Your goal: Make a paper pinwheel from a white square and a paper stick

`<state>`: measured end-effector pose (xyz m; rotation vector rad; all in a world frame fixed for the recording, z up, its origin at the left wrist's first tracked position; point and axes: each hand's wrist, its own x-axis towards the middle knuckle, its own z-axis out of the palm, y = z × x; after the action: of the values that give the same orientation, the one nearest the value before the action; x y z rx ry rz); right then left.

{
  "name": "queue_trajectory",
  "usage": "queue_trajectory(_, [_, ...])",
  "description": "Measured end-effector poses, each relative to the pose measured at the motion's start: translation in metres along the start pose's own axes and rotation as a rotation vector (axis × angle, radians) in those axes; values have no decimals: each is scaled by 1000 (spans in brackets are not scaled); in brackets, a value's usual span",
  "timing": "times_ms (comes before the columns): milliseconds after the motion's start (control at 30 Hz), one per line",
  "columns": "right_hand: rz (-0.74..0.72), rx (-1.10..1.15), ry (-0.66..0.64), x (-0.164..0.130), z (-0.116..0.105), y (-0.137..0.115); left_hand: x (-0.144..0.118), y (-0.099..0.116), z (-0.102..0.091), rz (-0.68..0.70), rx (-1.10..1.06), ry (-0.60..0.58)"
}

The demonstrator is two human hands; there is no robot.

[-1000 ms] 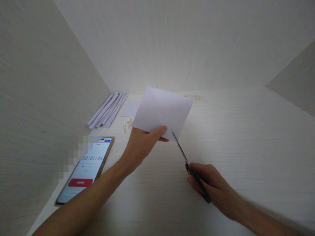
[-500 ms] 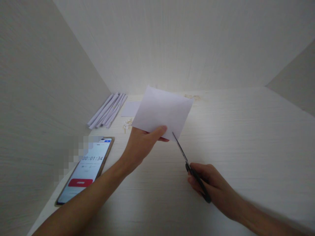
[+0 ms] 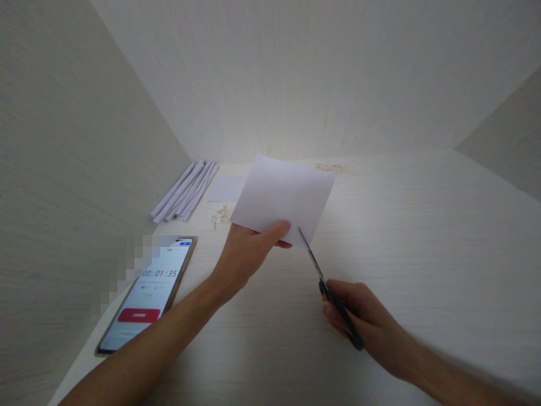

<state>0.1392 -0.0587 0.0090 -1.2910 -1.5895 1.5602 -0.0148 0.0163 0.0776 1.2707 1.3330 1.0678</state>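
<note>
Head view shows us a rectangular smartphone point(image 3: 147, 290) reading 00:01:35, then a bundle of slim white rolled-paper sticks point(image 3: 186, 192) on the white wood-grain table point(image 3: 422, 237). Our left hand point(image 3: 251, 251) clamps a white four-sided paper sheet point(image 3: 283, 194) above it, thumb on top. Black-handled metal scissors point(image 3: 338, 310) overlap the sheet near its lower right corner; our right hand point(image 3: 367, 316) is closed around their handles.

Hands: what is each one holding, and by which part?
The left hand holds the paper by its near edge, thumb on top. The right hand holds the scissors by the handles.
</note>
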Motion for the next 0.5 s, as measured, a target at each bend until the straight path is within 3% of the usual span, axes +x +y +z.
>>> queue_trajectory(500, [-23, 41, -4, 0, 0, -6, -6, -6, 4, -47, 67, -48])
